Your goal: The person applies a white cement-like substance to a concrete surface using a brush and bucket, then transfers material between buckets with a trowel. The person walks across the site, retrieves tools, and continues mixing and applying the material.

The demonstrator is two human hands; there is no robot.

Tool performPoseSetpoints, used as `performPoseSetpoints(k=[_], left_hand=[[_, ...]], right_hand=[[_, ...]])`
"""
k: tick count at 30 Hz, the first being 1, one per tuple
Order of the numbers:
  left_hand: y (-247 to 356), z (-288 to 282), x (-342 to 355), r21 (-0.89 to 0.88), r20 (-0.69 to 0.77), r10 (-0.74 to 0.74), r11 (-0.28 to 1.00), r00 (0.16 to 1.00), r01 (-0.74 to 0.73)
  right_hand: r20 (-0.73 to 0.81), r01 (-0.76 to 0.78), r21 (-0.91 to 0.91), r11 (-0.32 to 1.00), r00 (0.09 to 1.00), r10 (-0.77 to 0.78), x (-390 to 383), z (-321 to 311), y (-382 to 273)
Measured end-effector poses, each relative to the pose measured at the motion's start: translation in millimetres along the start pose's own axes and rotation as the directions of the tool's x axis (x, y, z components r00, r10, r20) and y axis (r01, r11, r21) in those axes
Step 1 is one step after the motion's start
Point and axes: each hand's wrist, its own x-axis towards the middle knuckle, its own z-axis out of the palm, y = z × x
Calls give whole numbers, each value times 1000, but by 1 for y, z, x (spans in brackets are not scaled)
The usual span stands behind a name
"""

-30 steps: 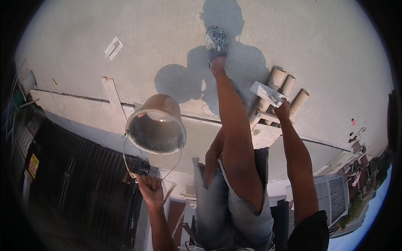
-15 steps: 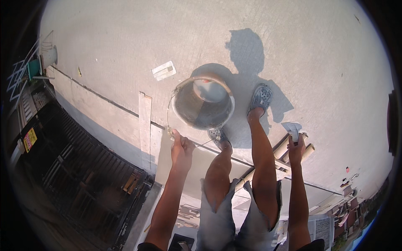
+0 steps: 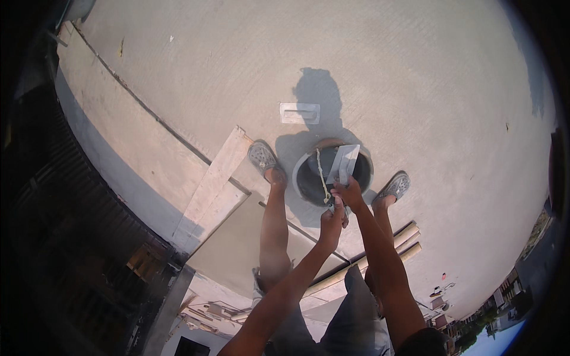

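Observation:
My left hand (image 3: 332, 221) is closed on the handle of a dark bucket (image 3: 309, 187), where a pale cord (image 3: 321, 172) runs, at the bucket's near side. My right hand (image 3: 349, 193) grips a flat pale trowel (image 3: 343, 159) over the bucket's mouth. The two hands meet, so their fingers partly hide each other. The bucket is between my feet; whether it rests fully on the ground I cannot tell. A second flat float (image 3: 300, 113) lies on the concrete ground beyond it.
A long board (image 3: 211, 187) lies at left beside a groove and raised edge in the concrete (image 3: 445, 101). Pale tubes (image 3: 392, 246) lie behind my right foot. A dark slatted gate (image 3: 71, 225) is at the far left. Small scattered items (image 3: 439, 293) lie at lower right.
The bucket has swung from my left to between my feet and appears lower. My right hand has brought the trowel leftward over it, meeting my left hand. My feet are now apart.

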Motion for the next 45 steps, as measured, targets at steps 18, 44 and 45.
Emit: performPoseSetpoints(k=[18,44,45], left_hand=[[46,-103,30,393,-209,-74,907,975,153],[36,-139,16,307,18,-12,952,1000,6],[36,-139,16,323,19,-15,946,1000,8]], right_hand=[[-402,-284,215,934,847,349,221,202,-142],[-506,-461,23,887,760,408,-118,67,-106],[-481,-434,147,889,754,447,-102,54,-83]])
